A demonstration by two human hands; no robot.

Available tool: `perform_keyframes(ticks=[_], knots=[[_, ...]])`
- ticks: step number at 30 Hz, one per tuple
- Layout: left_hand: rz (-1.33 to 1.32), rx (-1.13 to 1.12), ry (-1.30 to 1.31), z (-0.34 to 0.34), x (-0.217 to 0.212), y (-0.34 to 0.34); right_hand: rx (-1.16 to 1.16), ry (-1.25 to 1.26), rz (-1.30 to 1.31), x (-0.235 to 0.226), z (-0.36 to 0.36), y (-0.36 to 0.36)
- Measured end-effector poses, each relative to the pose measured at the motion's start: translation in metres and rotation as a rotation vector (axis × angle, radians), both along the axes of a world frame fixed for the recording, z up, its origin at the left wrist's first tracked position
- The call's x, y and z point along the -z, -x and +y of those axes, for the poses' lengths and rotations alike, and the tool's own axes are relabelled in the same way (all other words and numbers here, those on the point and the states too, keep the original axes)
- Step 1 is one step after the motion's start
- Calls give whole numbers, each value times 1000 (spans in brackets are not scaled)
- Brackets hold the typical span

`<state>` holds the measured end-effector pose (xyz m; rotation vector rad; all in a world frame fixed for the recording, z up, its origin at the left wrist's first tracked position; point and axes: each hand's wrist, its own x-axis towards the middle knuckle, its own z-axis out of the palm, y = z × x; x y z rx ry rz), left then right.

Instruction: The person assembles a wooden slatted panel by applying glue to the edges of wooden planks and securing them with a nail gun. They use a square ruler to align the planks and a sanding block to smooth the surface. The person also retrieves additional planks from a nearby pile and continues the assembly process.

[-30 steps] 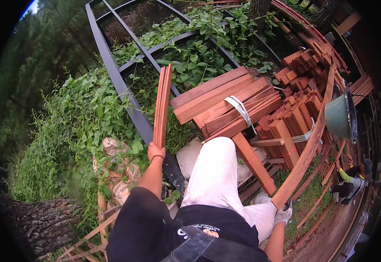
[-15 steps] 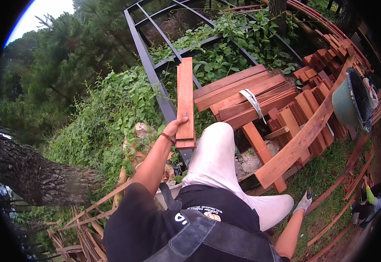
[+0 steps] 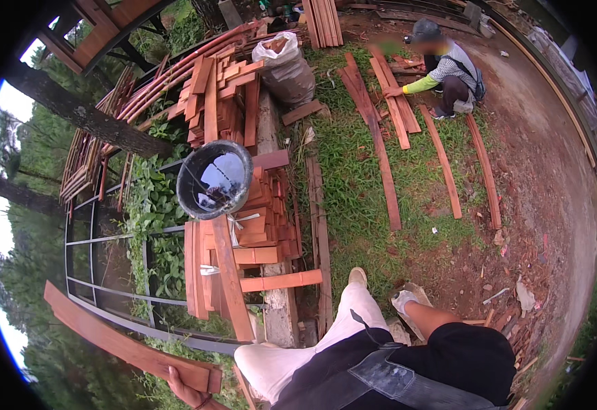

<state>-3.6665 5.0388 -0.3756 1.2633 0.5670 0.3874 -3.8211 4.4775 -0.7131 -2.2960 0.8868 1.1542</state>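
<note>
My left hand (image 3: 188, 391) is closed round the near end of stacked reddish wooden boards (image 3: 117, 342), which stretch out to the left. A bracelet shows at that wrist. In a whitish glove, my right hand (image 3: 404, 301) hangs low beside my right leg, close to a pale, wrinkled thing (image 3: 418, 311) on the ground. Its fingers are too small and blurred to read. In front of me lie bundled wooden boards (image 3: 196, 273) tied with white strips. A long plank (image 3: 230, 280) rests across them, with a dark bucket of liquid (image 3: 215, 179) at its far end.
Further off, another person (image 3: 452, 75) crouches with a hand on planks (image 3: 394, 102) laid on the grass. More long boards (image 3: 442, 160) lie nearby. A filled white sack (image 3: 285, 68) stands behind the wood stacks. A dark metal frame (image 3: 107, 280) and tree trunks (image 3: 93, 116) are at left.
My view has swung to the right, bringing the crouching person and bucket further in. The boards in my left hand now lie at the lower left, tipped over from upright.
</note>
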Motion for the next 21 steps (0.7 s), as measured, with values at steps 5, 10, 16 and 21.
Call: perform_keyframes(ticks=[5, 10, 16, 21], knots=[[-190, 110, -268, -114, -127, -49, 145, -31, -39, -77, -42, 16], [-359, 378, -321, -188, -179, -103, 567, 52, -195, -79, -93, 39], [-568, 654, -357, -363, -197, -159, 921, 37, -246, -89, -131, 71], [-471, 1098, -139, -527, -159, -170, 1153, 63, -348, -157, -174, 104]])
